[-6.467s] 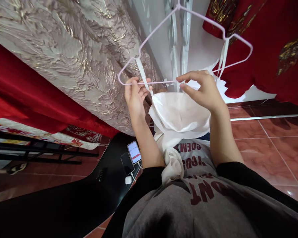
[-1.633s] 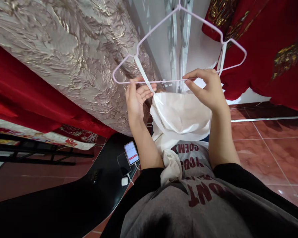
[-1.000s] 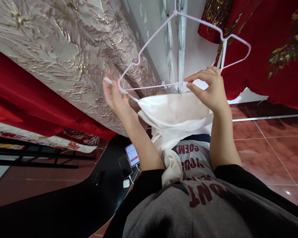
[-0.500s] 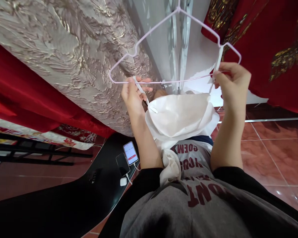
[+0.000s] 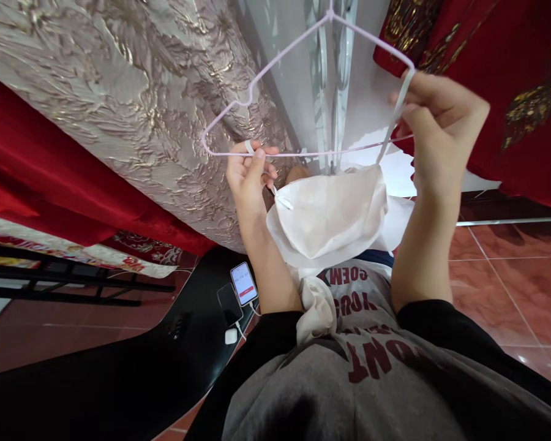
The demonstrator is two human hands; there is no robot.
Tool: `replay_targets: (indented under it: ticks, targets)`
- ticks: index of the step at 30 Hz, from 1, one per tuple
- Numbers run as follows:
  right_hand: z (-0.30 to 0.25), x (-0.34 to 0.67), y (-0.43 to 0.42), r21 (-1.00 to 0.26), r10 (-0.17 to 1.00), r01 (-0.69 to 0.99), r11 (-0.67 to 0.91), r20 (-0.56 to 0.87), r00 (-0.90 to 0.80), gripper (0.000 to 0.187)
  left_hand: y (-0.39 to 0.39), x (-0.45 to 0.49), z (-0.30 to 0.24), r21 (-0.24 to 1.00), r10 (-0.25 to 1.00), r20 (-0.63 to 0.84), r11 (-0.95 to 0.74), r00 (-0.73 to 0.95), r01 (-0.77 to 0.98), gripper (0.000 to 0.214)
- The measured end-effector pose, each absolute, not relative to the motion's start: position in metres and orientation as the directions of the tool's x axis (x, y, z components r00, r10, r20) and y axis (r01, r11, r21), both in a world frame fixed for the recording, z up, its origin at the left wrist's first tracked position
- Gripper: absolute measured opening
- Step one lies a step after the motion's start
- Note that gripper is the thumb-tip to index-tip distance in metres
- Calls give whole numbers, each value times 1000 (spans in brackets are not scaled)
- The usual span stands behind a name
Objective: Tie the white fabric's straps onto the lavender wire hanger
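Head camera view: pinches the lower bar of a pink hanger [image 5: 330,16] between the thumb and fingers of the left hand [image 5: 248,180], left of center in the frame, with a white strap loop [image 5: 248,147] across one finger and the rest loosely curled. Bends the fingers of the right hand [image 5: 443,125] about a second strap [image 5: 395,118] near the hanger's right notch, upper right; cannot tell through the blur whether pinching it. Shows a white garment [image 5: 330,211] at center, just below the bar, with a gathered length against a gray T-shirt [image 5: 298,392]. Also in frame: a lit phone [image 5: 243,283] and a dark phone [image 5: 229,304] on a black surface [image 5: 119,367], lower left; red cloth [image 5: 528,55] with gold decoration, upper right.
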State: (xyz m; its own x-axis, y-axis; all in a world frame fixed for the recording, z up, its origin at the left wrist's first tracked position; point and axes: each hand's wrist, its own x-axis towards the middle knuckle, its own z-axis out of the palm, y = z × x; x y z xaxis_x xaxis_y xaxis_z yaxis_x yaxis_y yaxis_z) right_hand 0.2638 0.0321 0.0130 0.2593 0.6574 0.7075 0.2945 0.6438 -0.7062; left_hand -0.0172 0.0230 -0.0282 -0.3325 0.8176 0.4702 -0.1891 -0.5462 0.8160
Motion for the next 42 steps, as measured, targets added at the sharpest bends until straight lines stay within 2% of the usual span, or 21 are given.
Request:
replay_targets:
  ticks: [2,4,6,9,10,12,13,15,18,21,24,25,28,30,33,36,37,39,42]
  targets:
    - [19,266,48,-631,571,263,730,774,273,60,24,-17,-29,794,803,498,-574,-328,-200,27]
    - [15,273,72,-535,443,217,817,822,359,62,25,-17,-29,792,805,492,-572,-332,-214,24]
    - [0,287,95,-450,301,195,872,805,511,59,26,-18,-29,807,816,464,-550,-344,-217,25]
    - [-28,309,106,-304,51,215,928,675,736,50,26,-19,-30,820,827,451,-533,-336,-208,28]
    - [-35,314,100,-280,43,194,940,661,749,41,26,-19,-30,812,821,465,-544,-331,-210,29]
    - [-38,312,79,-350,175,118,929,698,694,24,26,-19,-31,795,809,489,-567,-328,-213,30]
    - [-35,307,66,-427,282,97,899,734,618,22,27,-18,-32,794,806,489,-570,-332,-214,30]
    - [-24,286,41,-519,377,163,839,771,512,18,27,-17,-32,811,819,465,-546,-336,-211,29]
    - [-8,252,23,-630,596,235,741,777,203,17,24,-16,-28,845,844,429,-501,-323,-188,28]
    - [-8,237,26,-679,694,279,679,718,55,22,19,-19,-24,840,842,448,-511,-299,-180,23]
    - [-15,244,33,-682,714,328,654,699,30,20,18,-28,-23,813,809,454,-548,-373,-199,8]
    - [-16,249,33,-676,709,335,656,705,34,17,18,-33,-24,795,774,452,-575,-442,-194,14]
    - [-16,259,31,-666,703,357,655,711,38,10,19,-51,-26,725,584,469,-683,-663,-88,22]
    - [-14,261,28,-668,707,361,650,706,34,9,19,-61,-26,681,482,537,-732,-692,17,16]
    - [-11,258,23,-674,709,333,660,705,22,15,23,-69,-17,630,470,700,-761,-538,155,15]
    - [-11,255,21,-672,707,333,662,707,22,22,34,-71,6,601,540,796,-759,-274,250,39]
    - [-11,255,21,-670,706,339,661,708,24,23,39,-71,15,594,563,805,-756,-188,275,43]
    - [-11,255,22,-666,704,349,659,710,24,25,50,-70,32,570,592,804,-745,-50,346,35]
    - [-12,256,22,-667,710,345,660,704,3,24,62,-71,45,601,663,749,-669,-16,437,25]
